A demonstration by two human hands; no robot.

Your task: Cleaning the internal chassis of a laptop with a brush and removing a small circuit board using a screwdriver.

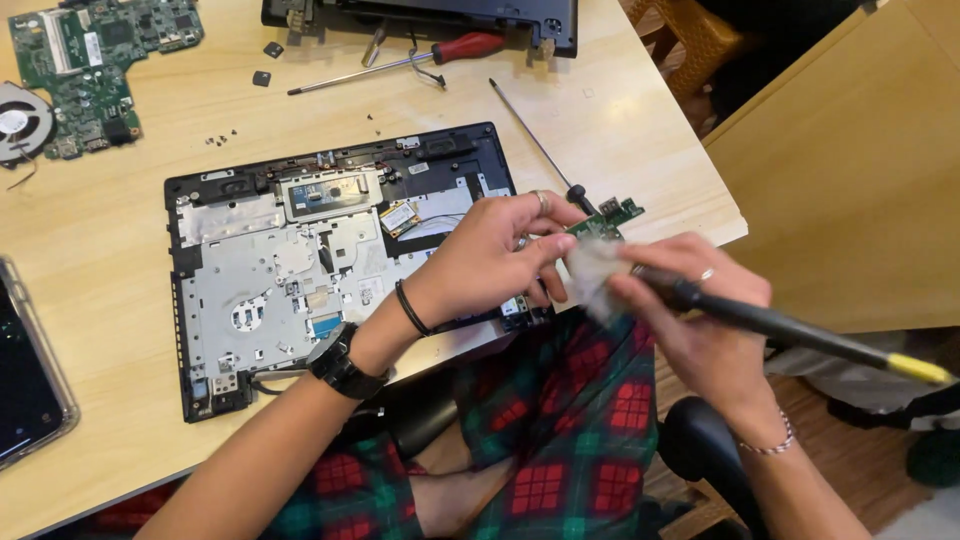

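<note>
My left hand pinches a small green circuit board just past the table's right edge, over my lap. My right hand grips a brush with a black handle and yellow end; its pale bristles are blurred and lie against the small board. An opened black laptop base with bare metal plates and parts lies on the wooden table, to the left of both hands.
A green motherboard and a round fan lie at the far left. A red-handled screwdriver, a thin black screwdriver and small screws lie behind the base. A tablet edge lies left. A black laptop part lies at the back.
</note>
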